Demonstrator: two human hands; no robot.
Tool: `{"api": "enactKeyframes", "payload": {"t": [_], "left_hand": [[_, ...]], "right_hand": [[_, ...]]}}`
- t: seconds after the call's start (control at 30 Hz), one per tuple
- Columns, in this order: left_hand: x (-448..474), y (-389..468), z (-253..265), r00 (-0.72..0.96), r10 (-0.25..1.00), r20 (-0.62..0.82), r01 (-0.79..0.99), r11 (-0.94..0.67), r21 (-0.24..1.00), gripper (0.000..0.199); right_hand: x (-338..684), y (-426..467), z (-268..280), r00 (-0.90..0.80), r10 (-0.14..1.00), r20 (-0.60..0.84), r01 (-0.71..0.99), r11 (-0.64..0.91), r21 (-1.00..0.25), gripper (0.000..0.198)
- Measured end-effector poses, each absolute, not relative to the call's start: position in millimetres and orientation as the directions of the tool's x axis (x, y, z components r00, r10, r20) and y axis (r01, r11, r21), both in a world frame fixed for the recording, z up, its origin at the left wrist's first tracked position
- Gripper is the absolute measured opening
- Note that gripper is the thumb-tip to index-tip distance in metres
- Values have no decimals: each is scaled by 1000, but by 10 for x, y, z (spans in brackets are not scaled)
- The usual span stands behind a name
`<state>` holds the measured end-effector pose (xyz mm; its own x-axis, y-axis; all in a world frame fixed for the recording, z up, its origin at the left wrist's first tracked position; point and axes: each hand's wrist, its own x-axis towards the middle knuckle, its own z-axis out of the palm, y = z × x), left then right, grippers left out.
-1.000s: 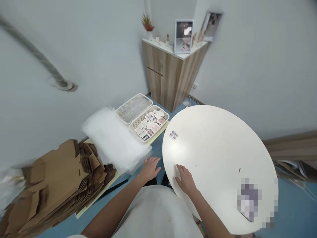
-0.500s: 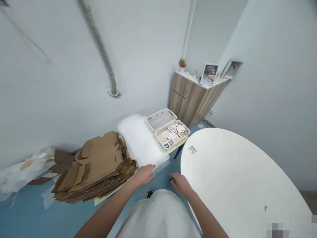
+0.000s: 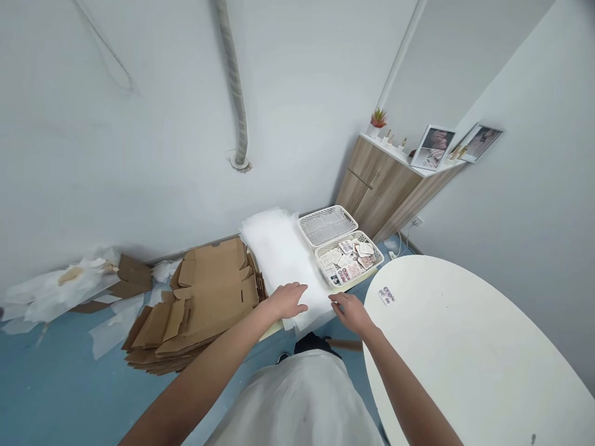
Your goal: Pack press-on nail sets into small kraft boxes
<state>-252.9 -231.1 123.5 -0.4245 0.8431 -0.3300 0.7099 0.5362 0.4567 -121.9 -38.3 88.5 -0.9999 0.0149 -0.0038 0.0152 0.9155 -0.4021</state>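
Note:
My left hand [image 3: 287, 301] hovers over the front part of a stack of thin white sheets [image 3: 274, 241], fingers stretched out and thumb apart, holding nothing. My right hand [image 3: 352, 313] is between the sheets and the round white table, fingers loosely bent with nothing visible in them. Whether either hand touches the sheets is hard to tell. Beyond the right hand sits a white basket [image 3: 318, 255] full of small printed cards [image 3: 356, 269]. Behind it, another white basket [image 3: 304, 230] holds clear plastic pieces [image 3: 329, 224].
Flattened brown cardboard boxes [image 3: 214, 272] are stacked left of the sheets. White plastic wrapping [image 3: 60, 285] lies on the blue floor further left. At right, a round white table [image 3: 465, 334] bears a small purple-patterned card [image 3: 386, 295]. A wooden cabinet [image 3: 385, 179] stands in the corner.
Both hands have moved forward toward the sheets and baskets, the left one now over the sheets. The camera view has shifted, so the surroundings appear further right. Neither hand has picked anything up.

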Motion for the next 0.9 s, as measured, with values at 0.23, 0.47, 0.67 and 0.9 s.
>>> {"api": "enactKeyframes", "payload": {"t": [0.23, 0.47, 0.67, 0.9], "left_hand": [[-3061, -2176, 1232, -445, 827, -344, 673, 562, 481, 49], [-3764, -1643, 976, -436, 776, -456, 637, 624, 453, 50], [-4273, -1207, 708, -636, 662, -397, 599, 748, 287, 39], [-4749, -860, 467, -744, 561, -363, 576, 814, 79, 37]], "right_hand": [[-1916, 39, 885, -1000, 14, 26, 0, 880, -476, 28], [-2723, 261, 672, -976, 126, -178, 217, 626, -749, 28], [-3296, 329, 370, -970, 147, -192, 241, 645, -725, 30], [-3954, 244, 203, -921, 256, -295, 367, 824, -431, 30]]}}
